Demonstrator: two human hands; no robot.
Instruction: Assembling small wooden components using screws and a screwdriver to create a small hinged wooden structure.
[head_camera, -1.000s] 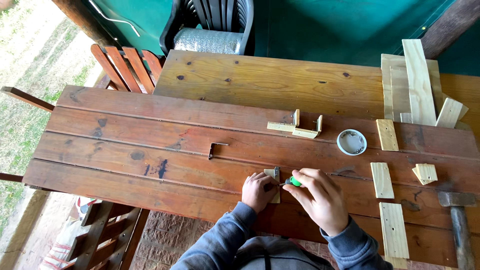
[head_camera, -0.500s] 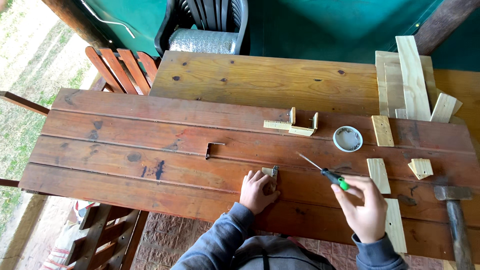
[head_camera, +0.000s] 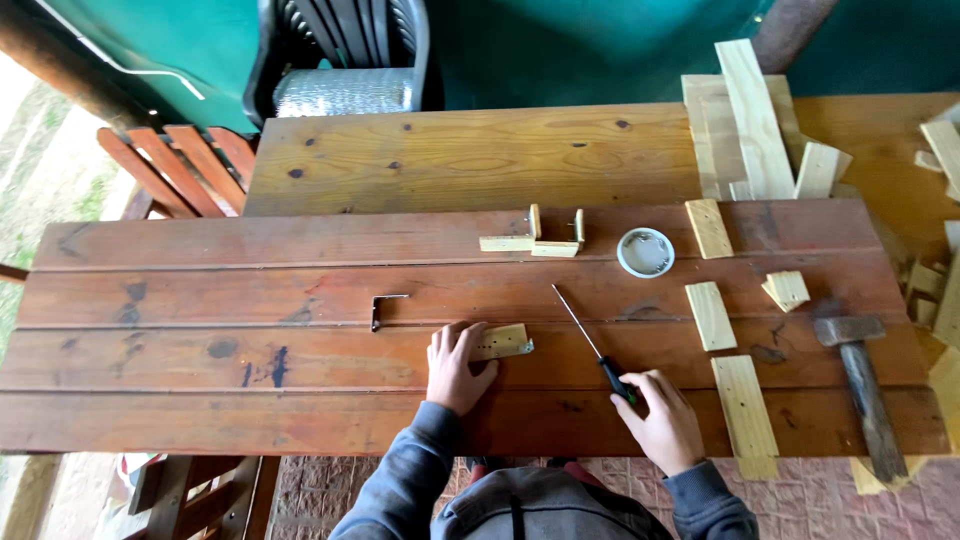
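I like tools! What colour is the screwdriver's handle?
Black with a bit of green, as far as the head view shows; the right hand covers part of the screwdriver.

I work at a reddish plank table (head_camera: 200, 300), with a paler wooden table (head_camera: 450, 160) butted behind it. A green tarp wall (head_camera: 560, 50) hangs beyond, fronted by a dark plastic chair (head_camera: 340, 40). Red slatted chairs (head_camera: 190, 165) stand left; brick paving (head_camera: 330, 495) lies underfoot, daylit.

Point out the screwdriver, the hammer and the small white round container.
screwdriver (head_camera: 580, 325): head view, middle of metal shaft.
hammer (head_camera: 872, 395): head view, wooden handle.
small white round container (head_camera: 645, 252): head view, its centre.
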